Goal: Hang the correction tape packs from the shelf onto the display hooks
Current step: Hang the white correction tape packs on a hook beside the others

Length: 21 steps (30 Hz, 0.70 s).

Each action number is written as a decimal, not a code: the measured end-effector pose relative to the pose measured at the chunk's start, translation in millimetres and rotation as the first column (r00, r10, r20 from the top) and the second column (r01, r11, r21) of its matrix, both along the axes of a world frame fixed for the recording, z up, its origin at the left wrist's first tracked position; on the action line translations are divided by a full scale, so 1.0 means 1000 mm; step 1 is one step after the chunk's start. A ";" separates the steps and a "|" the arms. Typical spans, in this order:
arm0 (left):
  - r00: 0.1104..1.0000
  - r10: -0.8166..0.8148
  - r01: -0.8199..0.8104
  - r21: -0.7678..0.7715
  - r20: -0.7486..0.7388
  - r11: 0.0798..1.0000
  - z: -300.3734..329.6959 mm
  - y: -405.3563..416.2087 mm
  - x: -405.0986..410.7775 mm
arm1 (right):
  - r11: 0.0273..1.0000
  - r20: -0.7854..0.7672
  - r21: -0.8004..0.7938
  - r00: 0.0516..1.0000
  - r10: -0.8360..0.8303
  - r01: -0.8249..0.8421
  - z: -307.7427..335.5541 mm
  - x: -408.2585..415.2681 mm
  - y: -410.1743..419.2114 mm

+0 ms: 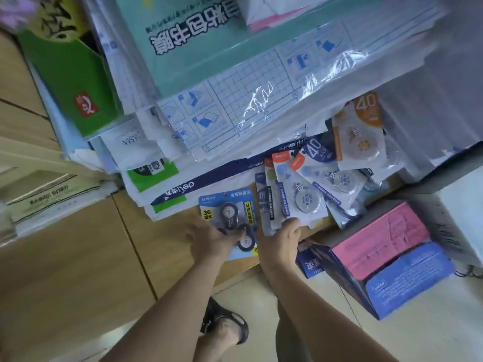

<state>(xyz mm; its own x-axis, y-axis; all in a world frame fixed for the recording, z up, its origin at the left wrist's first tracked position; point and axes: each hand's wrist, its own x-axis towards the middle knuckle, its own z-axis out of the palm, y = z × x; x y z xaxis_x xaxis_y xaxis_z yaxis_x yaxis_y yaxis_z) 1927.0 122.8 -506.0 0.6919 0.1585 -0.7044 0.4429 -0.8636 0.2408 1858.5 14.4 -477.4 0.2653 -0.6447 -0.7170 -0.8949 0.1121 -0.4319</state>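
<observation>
A blue correction tape pack [230, 205] with two black dispensers and a yellow "36" label lies on the shelf edge; my left hand [211, 239] holds its lower part, thumb over the card. My right hand [281, 241] grips the bottom of a fanned bundle of white and blue correction tape packs [298, 189]. More packs marked "40" lie loose behind, a blue one [337, 173] and an orange one [360, 134]. No display hooks are in view.
Stacks of plastic-wrapped book cover film [248, 95] hang over the shelf above the packs. A green box [70, 82] stands at the left. An open blue carton with pink sheets [379, 252] sits at the right. Tiled floor and my sandalled foot [224, 325] are below.
</observation>
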 end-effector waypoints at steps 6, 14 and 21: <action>0.997 0.070 -0.072 -0.129 -0.023 0.989 -0.003 0.009 0.004 | 0.994 -0.064 -0.076 0.995 0.073 -0.078 0.006 -0.001 -0.009; 0.988 0.146 -0.114 -0.375 0.058 0.920 0.034 0.014 0.013 | 0.994 -0.131 -0.106 0.991 -0.019 0.005 0.009 -0.012 -0.089; 0.943 0.252 -0.331 -0.571 -0.215 0.751 0.051 0.008 0.028 | 0.965 -0.115 0.078 0.964 -0.239 0.249 -0.006 0.007 -0.093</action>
<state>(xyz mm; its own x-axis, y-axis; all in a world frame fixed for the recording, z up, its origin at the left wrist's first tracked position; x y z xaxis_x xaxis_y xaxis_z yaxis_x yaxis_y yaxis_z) 1954.5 131.3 -454.7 0.5879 -0.1356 -0.7975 0.7081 -0.3904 0.5884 1865.8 -78.6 -483.7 0.0290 -0.6116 -0.7907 -0.8747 0.3672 -0.3162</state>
